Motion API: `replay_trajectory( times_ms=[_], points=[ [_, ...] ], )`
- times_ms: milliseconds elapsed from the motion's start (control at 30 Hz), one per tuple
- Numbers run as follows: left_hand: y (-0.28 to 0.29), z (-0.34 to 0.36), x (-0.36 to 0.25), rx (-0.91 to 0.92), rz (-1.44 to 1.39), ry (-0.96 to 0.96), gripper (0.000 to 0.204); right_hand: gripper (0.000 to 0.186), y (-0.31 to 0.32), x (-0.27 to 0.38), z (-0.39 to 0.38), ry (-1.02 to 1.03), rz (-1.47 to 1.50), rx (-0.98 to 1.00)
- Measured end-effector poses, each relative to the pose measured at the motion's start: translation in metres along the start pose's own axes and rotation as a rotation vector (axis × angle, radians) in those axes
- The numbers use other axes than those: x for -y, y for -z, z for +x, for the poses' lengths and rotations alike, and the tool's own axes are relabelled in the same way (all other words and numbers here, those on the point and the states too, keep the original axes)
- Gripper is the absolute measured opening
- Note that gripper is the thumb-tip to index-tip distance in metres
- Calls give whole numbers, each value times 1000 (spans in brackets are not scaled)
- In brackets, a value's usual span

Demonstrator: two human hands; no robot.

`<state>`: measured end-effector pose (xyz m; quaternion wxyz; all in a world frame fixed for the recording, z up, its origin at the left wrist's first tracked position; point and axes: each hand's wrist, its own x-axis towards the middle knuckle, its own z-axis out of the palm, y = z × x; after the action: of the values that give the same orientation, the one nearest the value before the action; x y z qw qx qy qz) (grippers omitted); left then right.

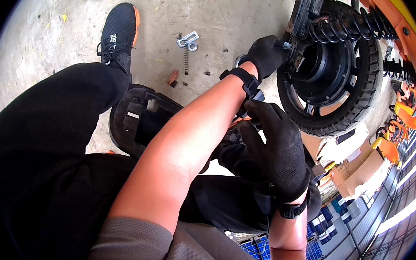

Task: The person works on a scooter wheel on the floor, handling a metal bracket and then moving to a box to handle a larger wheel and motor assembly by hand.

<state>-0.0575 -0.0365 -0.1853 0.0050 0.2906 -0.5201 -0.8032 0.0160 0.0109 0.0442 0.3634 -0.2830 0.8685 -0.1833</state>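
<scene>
Black knit gloves cover both hands in the head view. The left hand (268, 55) reaches up to a dark metal bracket (304, 22) beside the wheel (327, 73), its fingers meeting the bracket's lower end; they are mostly hidden, so I cannot tell whether they are closed on it. The right hand (278, 141) is nearer the body, fingers bent and thumb set apart from them, the tips close to the left wrist's strap (244, 79); whether they pinch anything I cannot tell. The wheel stands at the upper right, its chunky tyre (363, 111) around a black hub, with a coil shock absorber (348, 29) above it. On the concrete floor (174, 10), left of the left hand, lie a silver slotted plate (187, 39) and a thin spring (186, 61). Below them, a black plastic shell (121, 117) sits between the legs. Cardboard (362, 171) lies beyond the tyre.
</scene>
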Motion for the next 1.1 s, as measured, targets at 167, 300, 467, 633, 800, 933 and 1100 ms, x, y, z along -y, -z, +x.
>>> replay_trajectory(
  times_ms=[167,300,467,633,800,933,1100],
  points=[
    [-1,7,8,-3,0,-29,27,34,1,1,0,-15,0,18],
    [4,8,1,-7,82,-14,23,35,1,-2,-2,-9,-18,29],
    [-1,15,14,-22,-11,56,19,35,-1,-3,-2,-22,4,47],
    [-4,22,21,39,-190,179,16,35,-2,-6,-1,-16,15,48],
    [0,17,5,-7,56,82,13,36,-2,-7,0,-28,21,64],
    [-1,18,6,-83,164,51,13,36,0,-6,-1,-2,10,56],
    [-3,11,2,-94,106,87,15,36,2,-7,-3,-22,29,56]
  ],
)
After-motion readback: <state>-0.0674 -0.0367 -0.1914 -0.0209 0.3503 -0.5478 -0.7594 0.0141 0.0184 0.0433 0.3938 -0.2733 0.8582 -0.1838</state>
